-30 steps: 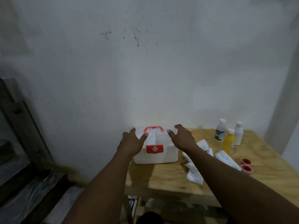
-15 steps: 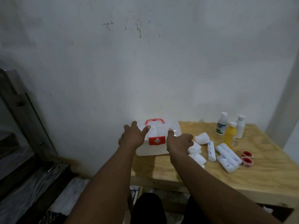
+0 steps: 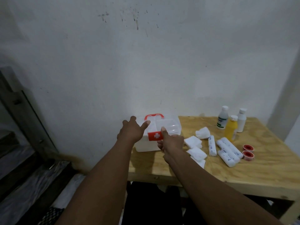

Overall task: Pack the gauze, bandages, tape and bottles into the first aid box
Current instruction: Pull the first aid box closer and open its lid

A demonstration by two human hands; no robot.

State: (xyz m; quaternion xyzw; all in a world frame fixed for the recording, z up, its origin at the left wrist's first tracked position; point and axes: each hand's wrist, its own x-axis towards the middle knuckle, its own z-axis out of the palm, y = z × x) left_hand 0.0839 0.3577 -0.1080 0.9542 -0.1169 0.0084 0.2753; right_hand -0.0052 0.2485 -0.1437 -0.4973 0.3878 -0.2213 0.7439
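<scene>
Two bare forearms reach across a plywood bench point(image 3: 211, 172) toward a white first aid box point(image 3: 146, 144) at its far left corner, against the wall. The right hand point(image 3: 172, 142) pinches the box's red latch point(image 3: 155, 136), thumb on top; the left hand point(image 3: 132, 131) lies spread, fingers apart, on the clear lid point(image 3: 167, 125). Beside the box lie gauze pads point(image 3: 195, 146), wrapped bandage rolls point(image 3: 227, 151) and what appear to be two tape rolls point(image 3: 248, 151). Three bottles point(image 3: 231, 127) stand behind.
</scene>
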